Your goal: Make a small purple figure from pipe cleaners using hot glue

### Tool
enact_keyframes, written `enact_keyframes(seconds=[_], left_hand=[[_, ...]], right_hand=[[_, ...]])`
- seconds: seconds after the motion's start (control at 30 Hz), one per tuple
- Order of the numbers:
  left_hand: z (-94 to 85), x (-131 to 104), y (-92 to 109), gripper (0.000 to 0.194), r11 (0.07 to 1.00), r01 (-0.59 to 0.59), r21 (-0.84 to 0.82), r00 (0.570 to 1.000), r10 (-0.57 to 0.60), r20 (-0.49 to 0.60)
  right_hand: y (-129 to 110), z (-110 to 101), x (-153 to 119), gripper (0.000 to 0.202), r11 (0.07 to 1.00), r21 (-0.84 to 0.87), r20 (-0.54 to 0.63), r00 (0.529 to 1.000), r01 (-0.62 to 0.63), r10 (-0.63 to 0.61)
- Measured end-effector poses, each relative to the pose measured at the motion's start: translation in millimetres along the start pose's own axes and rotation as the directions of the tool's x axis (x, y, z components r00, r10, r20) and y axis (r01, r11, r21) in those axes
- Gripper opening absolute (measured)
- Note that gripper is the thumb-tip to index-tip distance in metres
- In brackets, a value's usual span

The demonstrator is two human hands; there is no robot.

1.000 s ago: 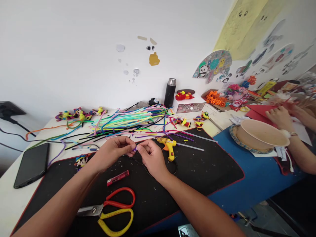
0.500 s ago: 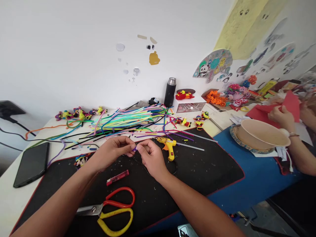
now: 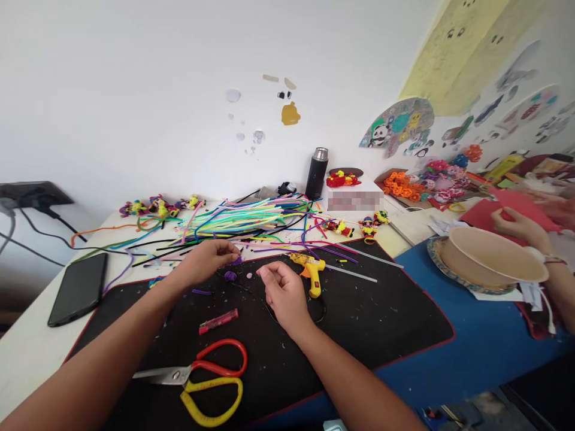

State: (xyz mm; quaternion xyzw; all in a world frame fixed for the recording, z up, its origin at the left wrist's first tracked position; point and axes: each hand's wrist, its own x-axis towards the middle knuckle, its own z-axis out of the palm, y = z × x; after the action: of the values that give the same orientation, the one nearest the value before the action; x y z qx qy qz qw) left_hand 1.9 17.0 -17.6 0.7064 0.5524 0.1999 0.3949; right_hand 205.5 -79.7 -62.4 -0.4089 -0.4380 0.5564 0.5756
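My left hand (image 3: pixel 214 261) is closed in a pinch on a small purple pipe cleaner piece (image 3: pixel 238 260) above the back of the black mat (image 3: pixel 359 323). To its right, my right hand (image 3: pixel 283 290) has thumb and forefinger pressed together; whatever is between them is too small to make out. Between the hands lie a small purple coil (image 3: pixel 230 276) and a tiny pale pink disc (image 3: pixel 249 276). A short purple strip (image 3: pixel 202 292) rests below my left hand. The yellow glue gun (image 3: pixel 311 272) lies just right of my right hand.
Scissors (image 3: pixel 197 377) and a red lighter (image 3: pixel 218 321) lie near me. A pile of pipe cleaners (image 3: pixel 238 218) spreads behind the mat. A phone (image 3: pixel 77 289) is at left, a black flask (image 3: pixel 317 173) at back. At right stand a bowl (image 3: pixel 489 257) and a co-worker's hand (image 3: pixel 521 227) with red paper.
My hands have come apart, the left moving left with a purple piece. The purple coil and pink disc now show between them. The view has shifted slightly left.
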Motion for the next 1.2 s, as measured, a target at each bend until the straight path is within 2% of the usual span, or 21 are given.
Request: enact_keyframes(seconds=[0.07,0.17,0.3,0.47,0.67,0.87,1.2], left_hand=[[3.4,3,-3,0.036,0.998,0.01,0.056,1.0,-0.011,0.021],[8.2,6,-4,0.023,0.974,-0.005,0.226,1.0,0.0,0.024],[13.6,10,-3,0.018,0.934,-0.029,0.355,0.999,0.019,0.03],[16.2,13,-6,0.019,0.922,-0.039,0.386,0.999,0.03,0.029],[5.3,-2,-16,0.028,0.891,-0.051,0.451,0.992,0.096,-0.078],[1.1,-18,-17,0.029,0.866,-0.088,0.493,0.995,0.101,0.0],[11.4,-21,-31,0.019,0.893,-0.154,0.424,0.987,0.155,0.032]], right_hand=[[0,-1,0,0.039,1.0,0.005,-0.003,1.0,-0.004,0.004],[0,-1,0,0.039,1.0,0.001,0.001,1.0,-0.008,0.008],[-1,-2,-1,0.038,1.0,-0.019,0.013,1.0,-0.01,0.01],[-2,-2,-2,0.036,0.999,-0.029,0.012,1.0,-0.013,0.014],[-2,-3,-3,0.038,0.999,-0.022,0.009,1.0,-0.026,0.027],[-2,-1,-4,0.039,0.998,-0.051,0.018,0.999,-0.029,0.03],[-2,0,-6,0.039,0.992,-0.117,0.011,0.999,-0.05,0.052]])
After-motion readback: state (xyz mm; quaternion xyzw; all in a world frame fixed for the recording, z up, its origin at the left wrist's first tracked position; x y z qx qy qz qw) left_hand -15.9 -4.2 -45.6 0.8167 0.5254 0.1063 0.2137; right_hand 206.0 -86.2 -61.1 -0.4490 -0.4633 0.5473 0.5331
